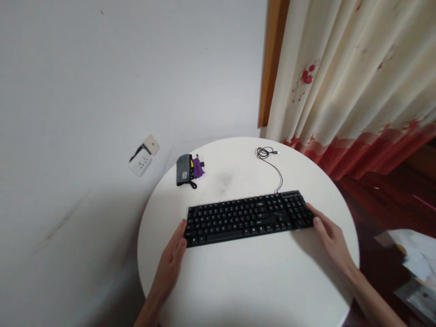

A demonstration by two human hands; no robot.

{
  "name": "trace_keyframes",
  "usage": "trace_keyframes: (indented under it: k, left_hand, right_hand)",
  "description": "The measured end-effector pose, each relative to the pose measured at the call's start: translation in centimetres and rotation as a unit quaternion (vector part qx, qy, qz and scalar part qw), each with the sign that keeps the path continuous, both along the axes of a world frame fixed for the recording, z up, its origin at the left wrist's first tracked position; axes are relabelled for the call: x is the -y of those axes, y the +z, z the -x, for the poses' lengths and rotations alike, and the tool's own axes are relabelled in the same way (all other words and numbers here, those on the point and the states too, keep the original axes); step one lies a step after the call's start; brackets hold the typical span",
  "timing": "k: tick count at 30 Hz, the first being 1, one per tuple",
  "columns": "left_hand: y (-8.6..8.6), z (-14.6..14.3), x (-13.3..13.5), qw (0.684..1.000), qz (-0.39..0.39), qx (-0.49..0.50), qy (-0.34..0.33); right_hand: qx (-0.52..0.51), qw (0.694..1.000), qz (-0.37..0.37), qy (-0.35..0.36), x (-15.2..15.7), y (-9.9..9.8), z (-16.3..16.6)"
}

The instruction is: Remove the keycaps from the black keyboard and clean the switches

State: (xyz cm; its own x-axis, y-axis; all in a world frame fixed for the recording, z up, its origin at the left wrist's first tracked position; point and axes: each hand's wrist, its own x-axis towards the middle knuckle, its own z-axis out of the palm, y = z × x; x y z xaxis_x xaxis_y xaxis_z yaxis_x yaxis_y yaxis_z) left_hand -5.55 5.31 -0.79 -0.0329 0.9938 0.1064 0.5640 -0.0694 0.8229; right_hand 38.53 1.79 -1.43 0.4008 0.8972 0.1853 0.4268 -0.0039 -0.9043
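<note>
A black keyboard [248,218] lies flat across the middle of a round white table [252,281]. My left hand [170,263] rests against its left end, fingers together and thumb at the front corner. My right hand [329,236] touches the right end, fingers along the edge and thumb near the front corner. Both hands clasp the keyboard's ends. Its thin black cable [272,165] runs back from the top edge to a loose coil with a plug near the table's far rim.
A small grey pouch [185,170] with purple and yellow items lies at the table's back left. On the white wall sits a power socket [143,159]. A flowered curtain [350,81] hangs at the right, above dark red floor with papers [413,268].
</note>
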Motion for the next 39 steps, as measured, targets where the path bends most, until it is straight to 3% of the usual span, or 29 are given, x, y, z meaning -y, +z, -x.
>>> trace_keyframes:
  k: [5, 9, 12, 16, 22, 25, 28, 30, 34, 39]
  left_hand:
    - [0.8, -1.5, -4.7, 0.996, 0.0, -0.058, -0.073]
    - [0.5, -3.4, -7.0, 0.993, -0.004, -0.104, -0.055]
    - [-0.2, -3.8, -7.1, 0.993, -0.029, -0.106, -0.029]
    - [-0.5, -3.1, -5.9, 0.995, -0.035, -0.093, -0.019]
    - [0.9, -1.5, -6.4, 0.995, -0.049, -0.092, -0.005]
    - [2.6, -0.7, -9.7, 0.989, -0.098, -0.113, 0.022]
    - [4.2, -0.5, -14.9, 0.968, -0.147, -0.201, 0.034]
    - [4.7, -0.7, -18.5, 0.95, -0.141, -0.276, 0.023]
    - [3.8, -1.4, -23.6, 0.923, -0.097, -0.372, 0.016]
    - [1.2, -0.2, -25.2, 0.91, -0.094, -0.404, 0.017]
  right_hand:
    - [0.048, 0.999, 0.008, 0.005, -4.5, 0.5, -1.1]
    - [0.139, 0.99, 0.016, -0.022, -6.8, -0.2, -0.3]
    - [0.187, 0.982, 0.008, -0.031, -6.8, -0.8, 0.4]
    - [0.141, 0.988, 0.007, -0.057, -6.1, -1.3, -0.2]
    - [0.134, 0.987, -0.001, -0.09, -6.3, -1.9, -1.2]
    - [0.132, 0.982, -0.029, -0.131, -6.2, -1.7, -1.4]
    - [0.125, 0.98, -0.023, -0.15, -5.9, -1.2, -1.8]
    - [0.12, 0.982, -0.009, -0.144, -5.8, -0.9, -1.9]
    - [0.134, 0.98, -0.019, -0.144, -5.9, -1.0, -2.0]
    - [0.137, 0.981, -0.011, -0.136, -6.2, -1.3, -1.9]
